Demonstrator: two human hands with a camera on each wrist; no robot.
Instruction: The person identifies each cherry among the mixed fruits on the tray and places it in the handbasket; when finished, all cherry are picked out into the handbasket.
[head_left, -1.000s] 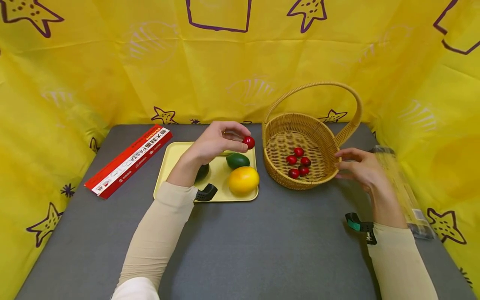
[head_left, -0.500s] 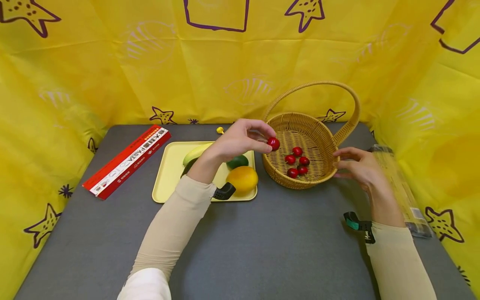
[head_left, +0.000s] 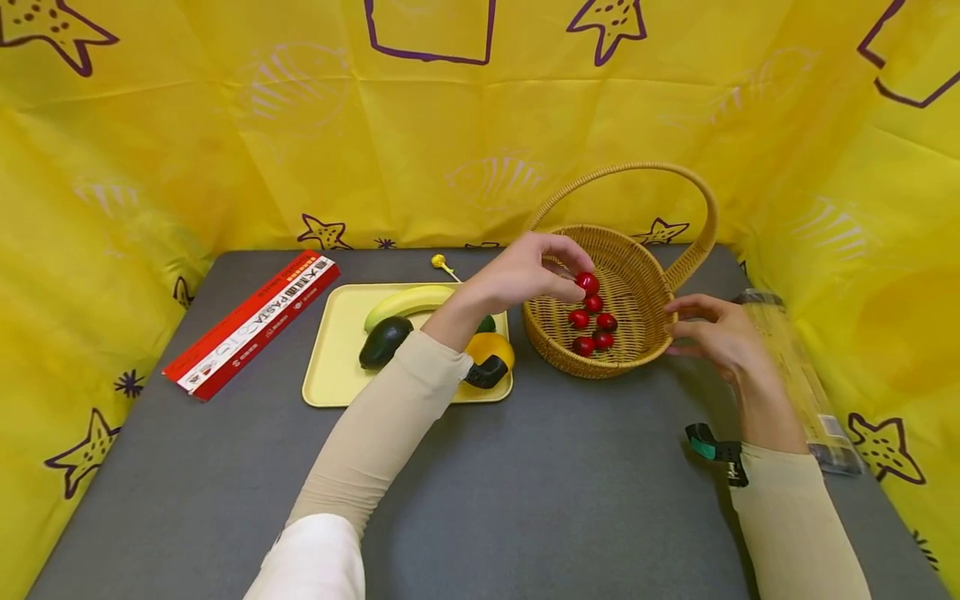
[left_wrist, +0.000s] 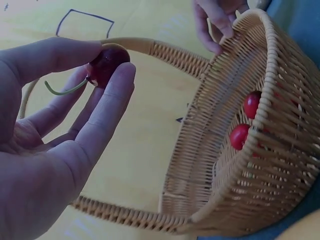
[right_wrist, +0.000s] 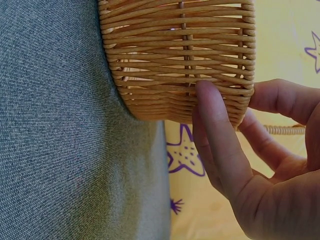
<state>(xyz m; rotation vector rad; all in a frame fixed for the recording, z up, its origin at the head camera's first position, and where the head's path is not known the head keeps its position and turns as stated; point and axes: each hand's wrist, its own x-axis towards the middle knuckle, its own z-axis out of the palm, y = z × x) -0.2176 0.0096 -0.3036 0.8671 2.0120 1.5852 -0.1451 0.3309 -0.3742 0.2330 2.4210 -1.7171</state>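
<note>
My left hand (head_left: 534,268) holds a dark red cherry (left_wrist: 107,65) between thumb and fingertips, its green stem hanging toward the palm in the left wrist view. That hand is above the left side of a round wicker basket (head_left: 542,333) with a tall arched handle. Several cherries (head_left: 607,322) lie on the basket's floor. At the basket's right side, my right hand (head_left: 708,333) pinches the rim, with fingers on both sides of the woven wall (right_wrist: 180,65) in the right wrist view.
Left of the basket, a cream tray (head_left: 322,367) bears a banana (head_left: 408,302), an avocado (head_left: 386,342), a yellow fruit (head_left: 495,348) and a partly hidden green one. A red pasta box (head_left: 251,325) lies farther left. Behind the right hand is a clear-wrapped package (head_left: 810,383); a yellow-headed stick (head_left: 441,262) lies behind the tray.
My left hand has carried the cherry rightward from above the tray to over the basket. The right hand has stayed at the rim, and the basket has not moved.
</note>
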